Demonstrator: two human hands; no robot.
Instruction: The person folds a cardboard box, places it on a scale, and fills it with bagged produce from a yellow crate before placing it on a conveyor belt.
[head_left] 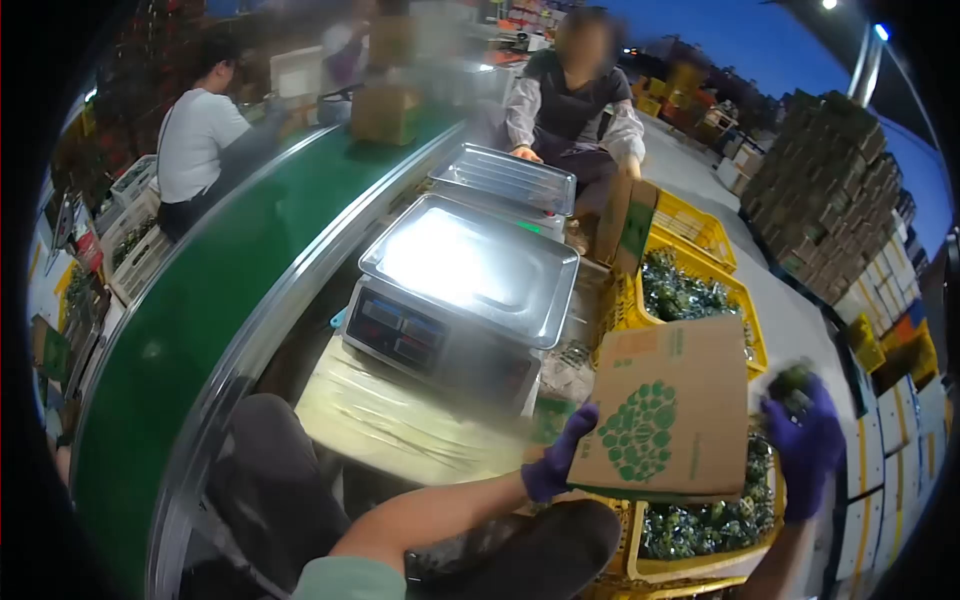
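My left hand (558,462), in a purple glove, is closed on the left edge of a cardboard box (690,400) with a green leaf-like print. The box is tilted over a yellow crate (660,571) that holds leafy greens (690,528) in shiny clear wrapping. To the right of the box is my right hand (808,445), also in a purple glove. A dark green leafy bunch (792,386) sits at its fingers, blurred by motion; the hand appears closed around it. The inside of the box is hidden from me.
A digital scale (400,330) with a steel pan (490,275) stands before me, and a green conveyor belt (190,340) runs on the left. Across from me, a person (575,110) holds another box (628,225). Another yellow crate (757,310) lies beyond mine; stacked boxes (820,200) stand right.
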